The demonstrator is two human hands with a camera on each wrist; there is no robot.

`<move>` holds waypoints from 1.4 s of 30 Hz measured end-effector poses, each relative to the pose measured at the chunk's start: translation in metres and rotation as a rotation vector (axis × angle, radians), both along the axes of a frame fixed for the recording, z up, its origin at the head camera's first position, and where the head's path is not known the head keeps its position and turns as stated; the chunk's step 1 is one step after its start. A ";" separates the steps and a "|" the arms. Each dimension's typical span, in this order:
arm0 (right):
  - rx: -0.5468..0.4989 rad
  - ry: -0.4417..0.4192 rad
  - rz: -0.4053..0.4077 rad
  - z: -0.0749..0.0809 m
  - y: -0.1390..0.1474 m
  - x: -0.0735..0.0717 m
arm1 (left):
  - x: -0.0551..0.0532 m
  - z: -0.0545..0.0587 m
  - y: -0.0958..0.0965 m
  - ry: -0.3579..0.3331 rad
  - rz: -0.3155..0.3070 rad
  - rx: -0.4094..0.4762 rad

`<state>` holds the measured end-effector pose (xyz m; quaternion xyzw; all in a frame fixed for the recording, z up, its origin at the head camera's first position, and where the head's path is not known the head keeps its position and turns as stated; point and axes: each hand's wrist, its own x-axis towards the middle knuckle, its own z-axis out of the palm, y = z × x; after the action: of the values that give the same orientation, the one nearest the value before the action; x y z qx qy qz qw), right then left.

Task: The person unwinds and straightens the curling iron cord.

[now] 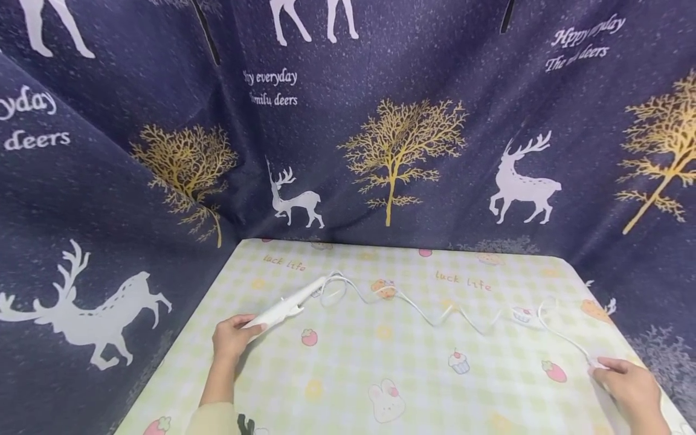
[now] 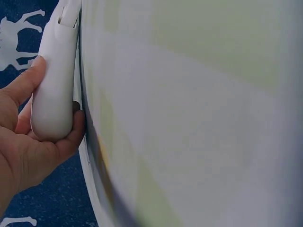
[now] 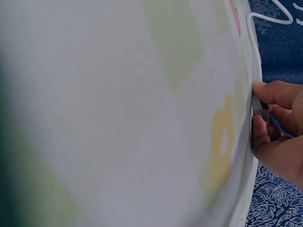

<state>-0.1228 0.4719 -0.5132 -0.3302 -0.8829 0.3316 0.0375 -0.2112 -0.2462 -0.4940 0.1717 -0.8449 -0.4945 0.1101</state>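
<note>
My left hand [image 1: 231,341] grips one end of a long white hair iron [image 1: 284,305] at the left of the table. In the left wrist view, fingers and thumb wrap around its smooth rounded end. The iron slants away toward the back, and a small part juts from its side. From its far end a white cord [image 1: 417,308] loops once, then runs in loose zigzags to the right. At the cord's other end, my right hand [image 1: 625,386] pinches a small plug [image 3: 260,108] between thumb and fingers. Part of the plug is hidden by the fingers.
A pale green checked cloth with strawberry, cupcake and rabbit prints covers the table [image 1: 413,356]. Dark blue curtains [image 1: 326,139] with deer and gold trees hang close behind it and along both sides.
</note>
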 end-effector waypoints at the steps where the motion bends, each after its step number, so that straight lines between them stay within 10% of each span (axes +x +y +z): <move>1: 0.004 0.006 -0.007 0.000 0.001 0.000 | -0.001 0.000 -0.001 0.002 0.011 -0.002; 8: -0.007 0.052 -0.049 -0.001 0.001 0.000 | 0.000 -0.006 -0.008 -0.013 0.037 0.006; 27: -0.152 0.099 -0.129 -0.011 0.001 -0.004 | 0.012 -0.012 -0.026 -0.130 -0.155 0.280; 37: -0.125 0.111 -0.153 -0.016 -0.001 -0.008 | 0.014 -0.010 -0.026 -0.145 -0.140 0.328; 42: -0.230 0.074 -0.165 -0.005 -0.005 -0.003 | 0.016 -0.003 -0.015 -0.088 0.002 0.221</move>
<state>-0.1257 0.4673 -0.5184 -0.3912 -0.8069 0.4385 0.0593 -0.1953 -0.2609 -0.4973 0.2055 -0.7892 -0.5763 0.0537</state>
